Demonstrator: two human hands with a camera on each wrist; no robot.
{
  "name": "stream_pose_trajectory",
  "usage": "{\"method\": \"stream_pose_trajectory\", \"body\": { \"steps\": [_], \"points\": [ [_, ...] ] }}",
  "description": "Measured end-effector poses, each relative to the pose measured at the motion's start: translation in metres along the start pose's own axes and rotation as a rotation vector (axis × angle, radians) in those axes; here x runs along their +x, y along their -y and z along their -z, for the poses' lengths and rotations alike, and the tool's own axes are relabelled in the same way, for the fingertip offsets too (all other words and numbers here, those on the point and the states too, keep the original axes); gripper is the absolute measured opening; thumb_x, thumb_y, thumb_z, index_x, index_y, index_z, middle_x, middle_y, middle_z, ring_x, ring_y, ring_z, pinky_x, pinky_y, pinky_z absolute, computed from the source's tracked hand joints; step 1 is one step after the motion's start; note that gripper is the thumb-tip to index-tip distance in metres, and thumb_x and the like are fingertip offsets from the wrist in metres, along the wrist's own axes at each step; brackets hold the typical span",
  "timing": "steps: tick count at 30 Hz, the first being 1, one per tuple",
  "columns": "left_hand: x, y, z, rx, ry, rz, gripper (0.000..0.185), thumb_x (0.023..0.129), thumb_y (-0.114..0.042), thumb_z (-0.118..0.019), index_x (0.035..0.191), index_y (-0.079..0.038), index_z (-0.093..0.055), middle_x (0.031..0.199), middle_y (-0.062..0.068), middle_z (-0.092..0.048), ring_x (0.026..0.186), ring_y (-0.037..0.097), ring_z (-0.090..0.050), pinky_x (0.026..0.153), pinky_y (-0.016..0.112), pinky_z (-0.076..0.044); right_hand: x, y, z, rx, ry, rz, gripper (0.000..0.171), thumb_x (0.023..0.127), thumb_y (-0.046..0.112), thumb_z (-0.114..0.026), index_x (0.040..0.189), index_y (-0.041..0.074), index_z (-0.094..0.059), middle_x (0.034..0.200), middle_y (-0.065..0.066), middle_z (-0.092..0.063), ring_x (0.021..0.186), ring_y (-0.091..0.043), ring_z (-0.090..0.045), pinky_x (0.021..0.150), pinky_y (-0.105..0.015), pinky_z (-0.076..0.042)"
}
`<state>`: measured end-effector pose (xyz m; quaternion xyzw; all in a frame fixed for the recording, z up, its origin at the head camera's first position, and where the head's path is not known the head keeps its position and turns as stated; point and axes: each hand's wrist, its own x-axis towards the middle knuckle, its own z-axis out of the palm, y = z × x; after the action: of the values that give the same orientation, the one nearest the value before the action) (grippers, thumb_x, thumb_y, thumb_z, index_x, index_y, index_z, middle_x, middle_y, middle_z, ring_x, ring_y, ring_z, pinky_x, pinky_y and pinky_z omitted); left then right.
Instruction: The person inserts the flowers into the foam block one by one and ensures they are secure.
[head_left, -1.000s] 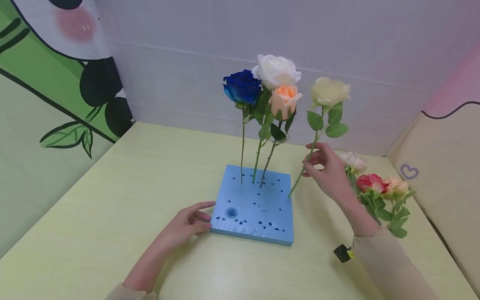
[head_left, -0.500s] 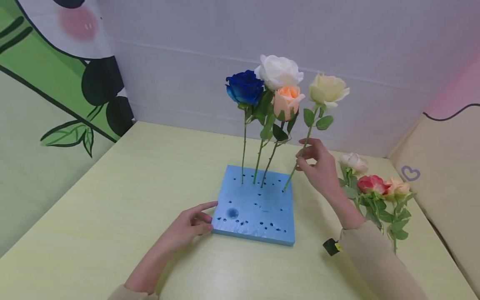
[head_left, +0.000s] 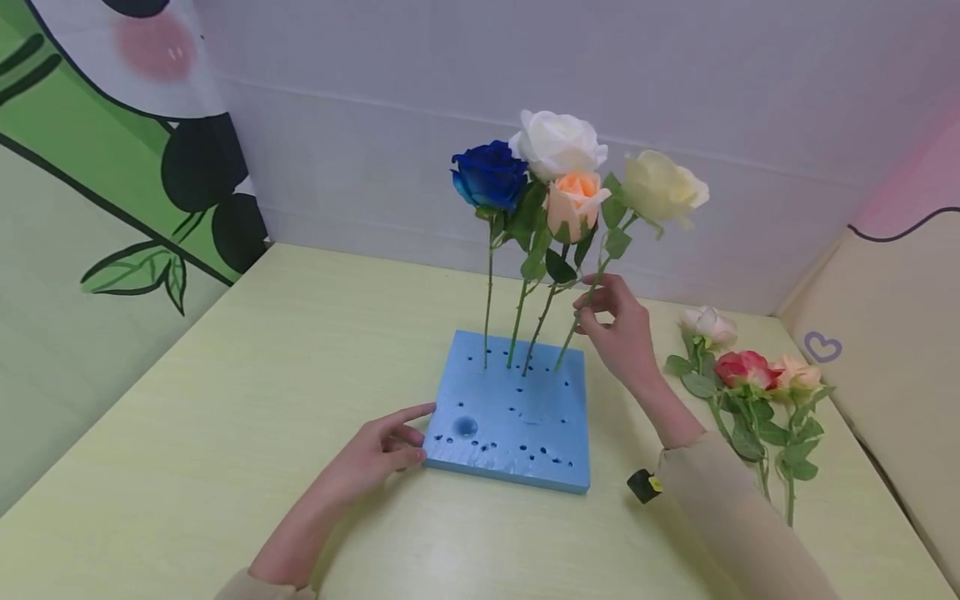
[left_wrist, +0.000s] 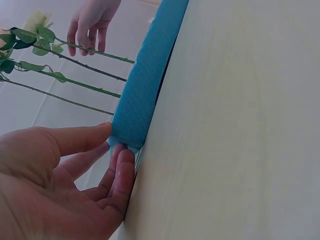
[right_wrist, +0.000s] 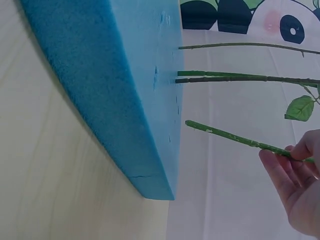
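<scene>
Stem tip of the cream rose (head_left: 663, 190) sits just off the top face of the blue foam block (head_left: 510, 421), near its far right corner; in the right wrist view the cut end (right_wrist: 192, 124) is close to the surface but apart from it, not yet in

Right hand (head_left: 618, 333) pinches that stem about midway, thumb and fingers curled round it, bloom leaning right of the other three. Left hand (head_left: 375, 454) lies on the table (head_left: 225, 400) with straight fingers pressed against the block's near left edge, holding nothing; the left wrist view shows fingertips (left_wrist: 117, 155) flat on the foam's corner

My read on doing this insert well:
- stem is tilted, tip pointing down-left. I'd bring it closer to upright before pushing, otherwise it tears a slanted channel and the flower flops
- aim for one of the existing holes along the far row, or clean foam well clear of the blue rose (head_left: 487, 175), white rose (head_left: 558, 142) and peach rose (head_left: 573, 200) stems, so the leaves don't tangle
- grip looks high for a push; sliding the pinch lower would likely stop the thin stem bowing
- keep the left hand bracing, since the block is light and will probably skate on the table under side load

Three spare roses (head_left: 742, 371) lie on the table to the right, well apart from the block
</scene>
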<state>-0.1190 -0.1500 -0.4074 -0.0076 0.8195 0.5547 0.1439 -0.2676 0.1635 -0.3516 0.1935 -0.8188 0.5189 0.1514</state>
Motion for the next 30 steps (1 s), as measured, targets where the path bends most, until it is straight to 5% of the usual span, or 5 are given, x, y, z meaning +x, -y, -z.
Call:
{"method": "stream_pose_trajectory", "body": {
  "steps": [9,20,30],
  "points": [
    [0.0,-0.001,-0.001,-0.02,-0.006,0.015,0.058,0.09,-0.005,-0.066,0.144,-0.019,-0.052,0.111,0.013,-0.063,0.09,0.019,-0.06,0.073,0.029,-0.044,0.003,0.004,-0.006,-0.003,-0.006,0.019,0.037,0.094,-0.005,-0.051,0.13,0.004,-0.053,0.099,-0.024,-0.067,0.088,-0.036,-0.067,0.071,-0.038,-0.061],
    [0.0,-0.002,-0.001,-0.013,-0.001,0.004,0.058,0.091,-0.005,-0.066,0.145,-0.019,-0.051,0.111,0.013,-0.063,0.09,0.019,-0.061,0.074,0.03,-0.045,-0.005,0.038,-0.006,-0.036,0.028,0.003,0.035,0.093,-0.008,-0.048,0.128,-0.008,-0.05,0.102,-0.033,-0.063,0.091,-0.043,-0.064,0.075,-0.045,-0.06],
    [0.0,-0.002,-0.001,-0.011,-0.003,0.002,0.058,0.091,-0.005,-0.066,0.145,-0.02,-0.051,0.111,0.013,-0.063,0.09,0.019,-0.06,0.074,0.03,-0.045,-0.001,0.009,-0.009,-0.032,0.06,-0.046,0.035,0.096,-0.002,-0.049,0.131,0.0,-0.05,0.106,-0.027,-0.066,0.096,-0.039,-0.066,0.075,-0.039,-0.061]
  ]
}}
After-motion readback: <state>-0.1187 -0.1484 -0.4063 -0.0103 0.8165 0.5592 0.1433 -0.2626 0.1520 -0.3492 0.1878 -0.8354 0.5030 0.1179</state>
